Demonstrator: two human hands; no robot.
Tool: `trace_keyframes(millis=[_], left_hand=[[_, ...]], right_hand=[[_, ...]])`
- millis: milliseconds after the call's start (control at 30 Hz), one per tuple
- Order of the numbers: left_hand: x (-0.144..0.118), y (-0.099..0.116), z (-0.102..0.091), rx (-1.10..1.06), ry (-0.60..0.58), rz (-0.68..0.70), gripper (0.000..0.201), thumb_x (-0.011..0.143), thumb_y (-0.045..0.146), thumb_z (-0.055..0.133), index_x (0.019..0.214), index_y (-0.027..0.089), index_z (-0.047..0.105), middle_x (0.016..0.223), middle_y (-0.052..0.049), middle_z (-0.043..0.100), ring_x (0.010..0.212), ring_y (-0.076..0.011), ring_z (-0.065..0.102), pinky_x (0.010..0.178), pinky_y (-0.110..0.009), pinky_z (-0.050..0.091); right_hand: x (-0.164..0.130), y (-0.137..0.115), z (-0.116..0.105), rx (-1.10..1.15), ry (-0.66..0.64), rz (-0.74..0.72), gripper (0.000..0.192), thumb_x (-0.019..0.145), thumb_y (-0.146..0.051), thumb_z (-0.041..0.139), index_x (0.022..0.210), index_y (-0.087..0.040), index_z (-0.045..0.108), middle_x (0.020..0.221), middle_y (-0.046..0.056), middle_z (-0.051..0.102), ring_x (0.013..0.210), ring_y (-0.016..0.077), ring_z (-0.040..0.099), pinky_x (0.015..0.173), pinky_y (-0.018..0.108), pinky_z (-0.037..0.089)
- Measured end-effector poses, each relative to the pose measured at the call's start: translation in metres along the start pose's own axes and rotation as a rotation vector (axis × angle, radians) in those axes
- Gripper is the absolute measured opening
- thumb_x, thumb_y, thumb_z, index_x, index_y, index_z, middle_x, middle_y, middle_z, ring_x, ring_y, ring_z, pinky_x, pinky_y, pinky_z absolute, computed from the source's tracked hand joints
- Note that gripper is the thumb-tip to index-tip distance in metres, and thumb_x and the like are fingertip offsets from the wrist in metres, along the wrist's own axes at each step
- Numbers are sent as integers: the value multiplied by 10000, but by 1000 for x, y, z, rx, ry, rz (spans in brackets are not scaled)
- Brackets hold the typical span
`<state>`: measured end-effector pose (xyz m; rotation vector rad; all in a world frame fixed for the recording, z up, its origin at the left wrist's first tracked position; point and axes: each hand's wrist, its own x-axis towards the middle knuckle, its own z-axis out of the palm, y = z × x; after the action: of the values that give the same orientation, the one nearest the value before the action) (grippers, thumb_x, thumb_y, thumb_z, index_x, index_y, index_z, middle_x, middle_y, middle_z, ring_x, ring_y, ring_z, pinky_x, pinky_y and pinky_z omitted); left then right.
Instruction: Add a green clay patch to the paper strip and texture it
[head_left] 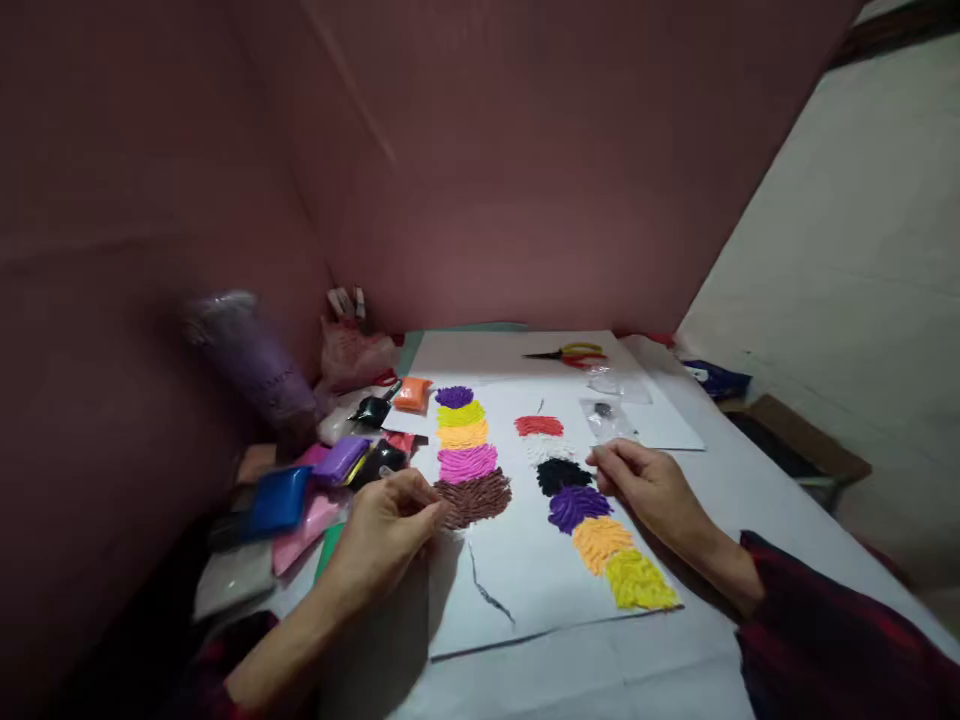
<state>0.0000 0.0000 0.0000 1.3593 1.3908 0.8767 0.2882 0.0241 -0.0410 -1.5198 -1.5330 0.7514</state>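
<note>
Bench: white-covered, fills the lower middle of the frame, set against a dark pink wall.
Paper sheet: lies flat at centre; it carries two columns of textured clay patches.
Left column: purple, lime, orange, pink, then brown at its lower end.
Right column: red, white, black, purple, orange, yellow, running toward lower right.
Clay packets: heaped at left of the sheet, blue, purple, pink, black, orange.
Left hand: lower left, fingers pinched narrow just beside the brown patch; whether they hold anything cannot be told.
Right hand: right of centre, fingers curled loosely, tips just beside the black patch.
Scissors: upper centre, yellow and red handles.
</note>
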Motion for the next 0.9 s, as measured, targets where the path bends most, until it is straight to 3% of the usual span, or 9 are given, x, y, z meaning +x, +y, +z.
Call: trace_keyframes(millis=[233,900], left_hand=[[0,6,11,5,12,-49,246,616,400,632,580,198,496,444,61,516,386,-98,485,414,-224,367],[1,3,8,279,26,-40,237,695,410,549,611,189,533,430,45,520,362,-115,514,378,-216,360]], right_hand=[[-3,-1,-2,14,-1,-32,330,891,-425,489,698,-185,607,566,1,559,568,164,519,589,298,405],[-3,-1,-2,4,4,-37,323,888,-419,501,717,-178,632,565,3,574,559,159,523,576,292,403]])
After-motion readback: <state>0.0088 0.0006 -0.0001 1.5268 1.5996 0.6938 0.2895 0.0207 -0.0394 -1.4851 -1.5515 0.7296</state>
